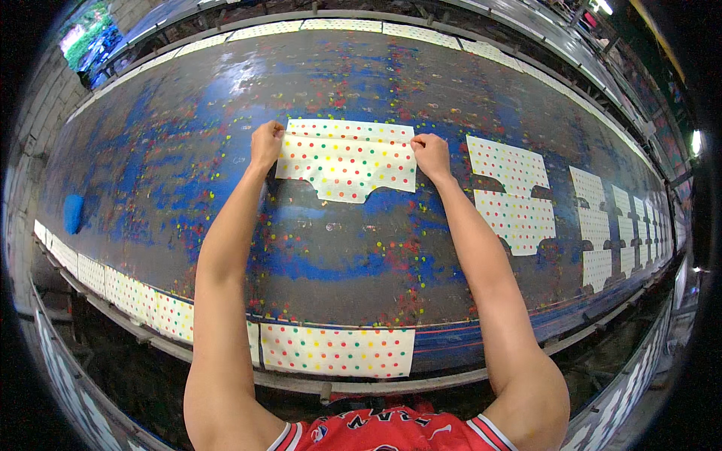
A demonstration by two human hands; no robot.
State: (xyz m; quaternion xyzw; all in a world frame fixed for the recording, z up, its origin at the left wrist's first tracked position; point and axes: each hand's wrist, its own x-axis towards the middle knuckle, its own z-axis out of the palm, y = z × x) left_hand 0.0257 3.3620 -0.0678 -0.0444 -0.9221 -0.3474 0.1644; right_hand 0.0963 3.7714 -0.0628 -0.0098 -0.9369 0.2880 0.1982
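Since a spotted near strip [335, 351] lies flat on the near side of the held piece [346, 165], its end roughly in line with that piece's right edge, that stretch looks done. Right of the held piece: a lower piece [519, 220] and, just behind it, an upper piece [508, 161], both flat, apparently finished; farther right, more pieces [598, 192] run off in like rows, too small to count. Beyond the held piece, a far strip [342, 25] lines the far edge, seemingly done too. Left over, by this reading: the held piece itself, not yet released. Position: its notched tab points toward the wearer, over the paint-specked table [150, 165]; left hand [265, 145] pinches its upper left corner, right hand [432, 155] its upper right, fingers closed narrow, piece spread between. Cannot tell whether it fully touches the table.
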